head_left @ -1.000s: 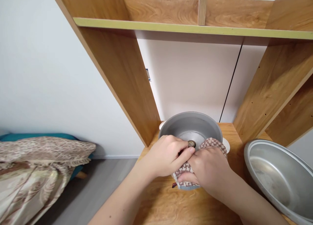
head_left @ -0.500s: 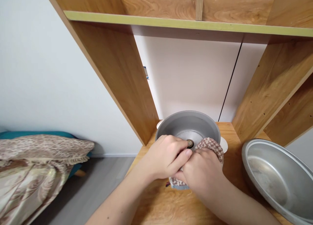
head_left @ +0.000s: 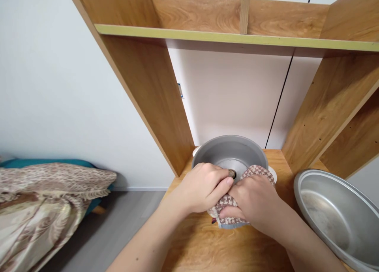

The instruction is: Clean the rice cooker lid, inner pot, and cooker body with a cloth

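Note:
A rice cooker body (head_left: 231, 145) with a grey inside and a round spring button (head_left: 232, 173) in its floor stands on the wooden board. My right hand (head_left: 251, 197) is closed around a brown-and-white patterned cloth (head_left: 256, 171) that drapes over the cooker's near right rim. Beside it, my left hand (head_left: 207, 189) has its fingers curled over the near rim, its thumb and fingers pinching the cloth's left part. The hands hide most of the cooker's front. To the right sits a silver metal inner pot (head_left: 334, 209), tilted, with nothing touching it.
Wooden uprights (head_left: 151, 106) stand left and right of the cooker. A shelf with a yellow-green edge (head_left: 207, 35) crosses above it. On the left, a fringed patterned cover (head_left: 50, 201) lies over a teal seat on the grey floor (head_left: 130, 212).
My right hand has shifted slightly right, away from my left thumb, showing more cloth between the hands. My left hand keeps nearly the same hold. The camera view has moved a little.

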A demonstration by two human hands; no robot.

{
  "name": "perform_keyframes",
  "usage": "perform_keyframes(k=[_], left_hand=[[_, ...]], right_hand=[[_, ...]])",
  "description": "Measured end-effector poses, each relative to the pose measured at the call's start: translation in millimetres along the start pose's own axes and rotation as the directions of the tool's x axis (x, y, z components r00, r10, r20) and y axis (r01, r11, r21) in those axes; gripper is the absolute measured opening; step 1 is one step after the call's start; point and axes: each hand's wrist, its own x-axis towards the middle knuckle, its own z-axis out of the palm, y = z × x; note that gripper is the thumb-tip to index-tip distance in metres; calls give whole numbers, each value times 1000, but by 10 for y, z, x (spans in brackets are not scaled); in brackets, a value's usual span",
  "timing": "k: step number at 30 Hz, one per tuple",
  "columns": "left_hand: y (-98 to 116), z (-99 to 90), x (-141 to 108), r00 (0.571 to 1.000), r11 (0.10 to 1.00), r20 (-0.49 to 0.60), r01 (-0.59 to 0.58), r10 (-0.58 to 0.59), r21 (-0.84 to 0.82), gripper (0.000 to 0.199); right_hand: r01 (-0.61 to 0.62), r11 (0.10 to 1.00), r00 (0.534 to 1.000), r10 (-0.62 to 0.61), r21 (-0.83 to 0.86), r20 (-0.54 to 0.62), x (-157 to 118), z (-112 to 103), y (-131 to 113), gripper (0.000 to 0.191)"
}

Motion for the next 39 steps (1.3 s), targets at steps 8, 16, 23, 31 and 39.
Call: perform_keyframes(k=[8,16,23,31,39], left_hand=[[38,48,-1,998,996,-23,57,-56,64,41],[35,45,-3,997,994,-19,70,-69,79,43],[-14,32,-13,1000,999,6,18,-19,29,40],[5,30,-18,1000,999,-23,2,0,53,40],[45,42,3,998,993,-10,57,-56,102,41]], right_hand=[[-161,987,986,161,6,-40,69,129,-165,44],[-157,987,979,161,38,-124,118,186,-307,29],[-89,995,996,89,32,25,38,20,-112,38],[-95,995,994,96,-6,53,38,29,-85,39],[-136,991,977,134,-3,-167,104,229,-256,37]])
